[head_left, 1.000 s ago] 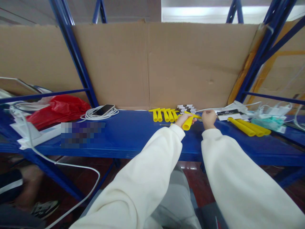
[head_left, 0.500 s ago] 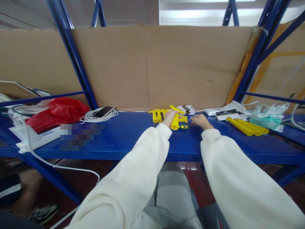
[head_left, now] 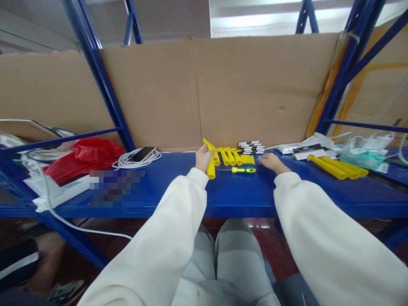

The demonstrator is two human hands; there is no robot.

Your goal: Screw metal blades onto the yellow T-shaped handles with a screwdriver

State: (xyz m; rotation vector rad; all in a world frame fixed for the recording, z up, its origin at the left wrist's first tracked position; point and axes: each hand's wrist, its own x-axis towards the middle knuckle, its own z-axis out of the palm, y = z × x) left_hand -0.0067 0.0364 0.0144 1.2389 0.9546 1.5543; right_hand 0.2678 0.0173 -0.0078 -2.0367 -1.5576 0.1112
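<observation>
My left hand (head_left: 202, 159) is closed around a yellow T-shaped handle (head_left: 211, 168), its round tube end toward me. Just right of it, several like yellow T-shaped handles (head_left: 231, 157) lie in a row, followed by small yellow wedge-shaped pieces (head_left: 247, 159). A screwdriver (head_left: 243, 170) with a yellow and green grip lies in front of the row, its shaft pointing left. My right hand (head_left: 269, 162) rests low over the shelf, fingers bent together by some tiny shiny pieces (head_left: 259, 156). Whatever its fingertips hold is too small to name.
Stacked black-and-white packets (head_left: 251, 147) stand behind the row. To the right lie loose yellow tubes (head_left: 338, 167) and a white bag (head_left: 301, 144). A phone (head_left: 143, 154) on a coiled white cable (head_left: 126, 160) and a red bag (head_left: 86, 157) are left. Cardboard (head_left: 153, 93) walls the back.
My left hand has moved left with the yellow T-shaped handle, to the row's left end, uncovering the screwdriver. My right hand stays near the tiny shiny pieces.
</observation>
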